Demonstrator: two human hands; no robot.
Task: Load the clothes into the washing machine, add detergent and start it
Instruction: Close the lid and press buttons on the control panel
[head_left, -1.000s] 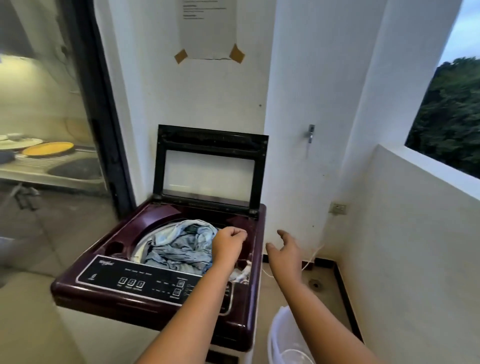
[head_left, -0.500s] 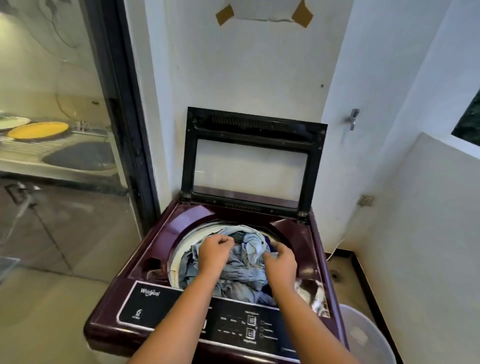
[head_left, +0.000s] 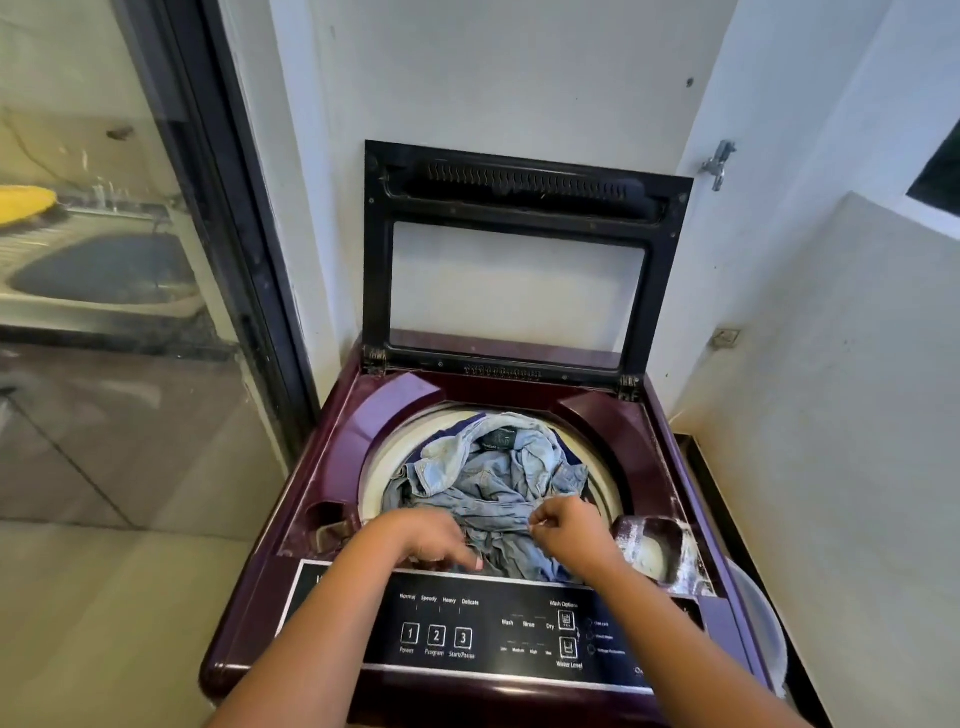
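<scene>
Head view is showing your two forearms passing over the control panel of the washing machine. This is the nearest risk: I think a wrist that is sinking could press the Power or Start/Pause button too early.

Just behind the panel, your left hand is lying palm down on the clothes with its fingers bending into the cloth. I cannot tell if it is gripping or only pressing. Your right hand is pinching a fold of the pale denim between curled fingers.

The clothes are sitting inside the drum, but they are heaping up to about the level of its rim. If you are not pushing them deeper, a sleeve may be hanging over the rim and catching under the lid.

The detergent pocket, with white residue, is just beside your right hand, so cloth could be dragging powder out of it.

Farther back, the lid is standing upright against the wall. A hard pull on the clothes could be shaking it down onto your hands.
</scene>
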